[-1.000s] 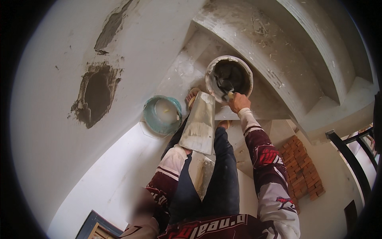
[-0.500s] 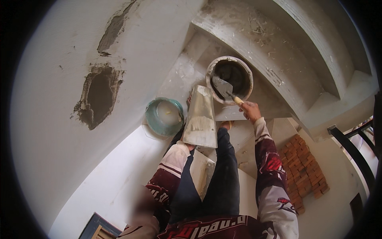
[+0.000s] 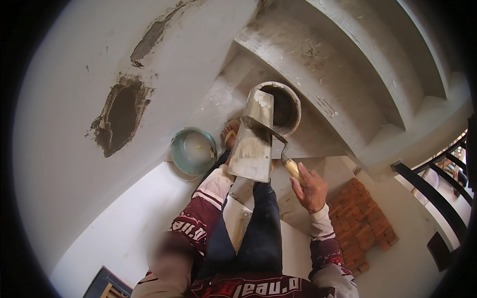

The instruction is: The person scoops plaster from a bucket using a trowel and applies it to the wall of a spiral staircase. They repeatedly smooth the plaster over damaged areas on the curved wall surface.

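My right hand (image 3: pixel 310 188) grips the wooden handle of a trowel (image 3: pixel 293 170), whose blade lies across the upper half of a long metal board (image 3: pixel 250 154). My left hand (image 3: pixel 228 166), mostly hidden under the board's lower left edge, holds it up. Behind the board's top end stands a round bucket (image 3: pixel 293 99) with dark grey material inside and a crusted pale rim. A teal bucket (image 3: pixel 179 156) holding cloudy liquid sits left of the board, beside my sandaled foot (image 3: pixel 229 130).
Curved concrete stairs (image 3: pixel 357 79) rise at upper right. The white wall (image 3: pixel 69 164) at left has two rough grey patches (image 3: pixel 119 114). A black railing (image 3: pixel 427 193) runs at right, with a pile of red bricks (image 3: pixel 360 218) below. My legs show beneath the board.
The trowel has come out of the round bucket onto the board, with my right hand shifting down toward me. The board now overlaps the bucket, and the whole view has shifted somewhat.
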Demonstrator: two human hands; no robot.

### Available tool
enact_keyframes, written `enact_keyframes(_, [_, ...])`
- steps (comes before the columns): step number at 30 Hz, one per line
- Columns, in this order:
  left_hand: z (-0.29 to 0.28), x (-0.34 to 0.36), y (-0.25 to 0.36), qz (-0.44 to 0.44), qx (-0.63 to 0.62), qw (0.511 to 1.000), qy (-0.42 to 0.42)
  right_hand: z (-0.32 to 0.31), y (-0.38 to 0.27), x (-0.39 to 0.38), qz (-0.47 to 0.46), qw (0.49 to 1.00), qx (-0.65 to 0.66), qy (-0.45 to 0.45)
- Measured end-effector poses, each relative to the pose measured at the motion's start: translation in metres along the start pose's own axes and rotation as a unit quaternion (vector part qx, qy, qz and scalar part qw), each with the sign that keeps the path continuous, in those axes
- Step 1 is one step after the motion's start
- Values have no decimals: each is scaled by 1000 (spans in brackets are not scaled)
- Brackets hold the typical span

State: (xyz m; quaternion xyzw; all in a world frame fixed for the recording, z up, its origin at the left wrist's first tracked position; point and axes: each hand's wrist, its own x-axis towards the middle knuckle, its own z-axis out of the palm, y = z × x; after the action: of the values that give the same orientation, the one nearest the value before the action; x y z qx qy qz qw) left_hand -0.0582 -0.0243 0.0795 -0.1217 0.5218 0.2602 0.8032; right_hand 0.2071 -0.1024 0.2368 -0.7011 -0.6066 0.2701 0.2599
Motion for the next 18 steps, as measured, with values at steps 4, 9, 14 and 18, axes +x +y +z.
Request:
enact_keyframes(4, [5,0,11,-8,4,1000,4,-8,-3,-8,-29,999,-40,-1])
enact_keyframes(9, [14,2,19,-17,9,1000,-1,22,33,-31,-74,996,-36,43])
enact_keyframes(14, [23,5,33,-19,19,1000,-5,52,56,-48,-54,998,2,45])
enact_keyframes(18, [27,5,42,-15,25,1000,-11,56,68,-60,-59,997,-10,52])
